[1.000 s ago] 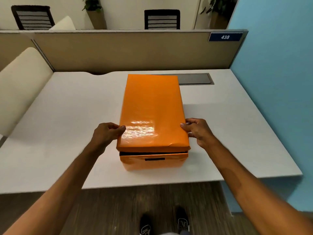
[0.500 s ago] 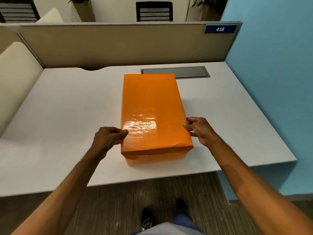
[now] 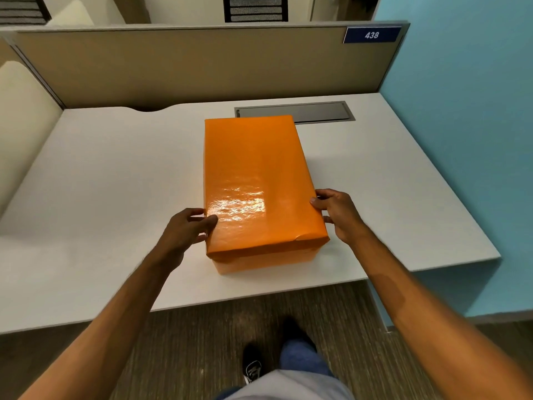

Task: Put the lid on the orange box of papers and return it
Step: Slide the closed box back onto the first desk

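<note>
My left hand point(image 3: 184, 229) has its fingers point(image 3: 206, 221) curled against the lid point(image 3: 256, 180) at its 8 o'clock edge; my right hand point(image 3: 339, 215) pinches the 4 o'clock edge — both grip only the lid. It sits fully down on the orange box point(image 3: 259, 259), which rests mid-table point(image 3: 101, 174), its 12 o'clock end touching a grey cable hatch point(image 3: 320, 111).

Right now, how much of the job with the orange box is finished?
The glossy orange lid sits fully on the orange cardboard box, no gap showing at the front, so closing looks done. In hand: the left hand and right hand touch the lid's long sides. Left: returning it; the box stands on the white desk.
</note>
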Tool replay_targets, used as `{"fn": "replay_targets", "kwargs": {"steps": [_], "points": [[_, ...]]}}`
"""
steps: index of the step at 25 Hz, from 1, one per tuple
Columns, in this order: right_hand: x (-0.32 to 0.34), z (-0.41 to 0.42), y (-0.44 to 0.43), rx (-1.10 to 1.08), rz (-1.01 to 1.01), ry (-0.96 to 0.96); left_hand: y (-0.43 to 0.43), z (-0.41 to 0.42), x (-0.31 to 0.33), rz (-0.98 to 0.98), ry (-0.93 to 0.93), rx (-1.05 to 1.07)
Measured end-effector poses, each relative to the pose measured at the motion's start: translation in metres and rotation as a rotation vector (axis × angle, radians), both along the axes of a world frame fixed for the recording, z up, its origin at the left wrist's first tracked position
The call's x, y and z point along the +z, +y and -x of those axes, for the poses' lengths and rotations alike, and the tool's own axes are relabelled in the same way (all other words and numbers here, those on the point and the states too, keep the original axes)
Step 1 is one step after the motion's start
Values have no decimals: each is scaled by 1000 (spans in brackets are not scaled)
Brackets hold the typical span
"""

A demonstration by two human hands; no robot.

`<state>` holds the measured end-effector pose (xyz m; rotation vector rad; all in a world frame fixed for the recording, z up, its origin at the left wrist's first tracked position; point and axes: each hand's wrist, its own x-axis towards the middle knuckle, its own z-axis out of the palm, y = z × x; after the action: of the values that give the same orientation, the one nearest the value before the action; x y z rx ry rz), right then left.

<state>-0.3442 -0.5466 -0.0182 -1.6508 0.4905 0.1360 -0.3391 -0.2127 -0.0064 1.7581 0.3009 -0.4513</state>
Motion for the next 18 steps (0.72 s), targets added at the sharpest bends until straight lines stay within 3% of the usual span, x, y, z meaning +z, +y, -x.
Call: {"fn": "replay_targets", "kwargs": {"steps": [6, 18], "points": [[1, -29, -2, -21, -30, -41, -2, -31, 2, 81, 55, -86], [1, -163, -14, 68, -42, -57, -23, -151, 6, -15, 6, -16]]}}
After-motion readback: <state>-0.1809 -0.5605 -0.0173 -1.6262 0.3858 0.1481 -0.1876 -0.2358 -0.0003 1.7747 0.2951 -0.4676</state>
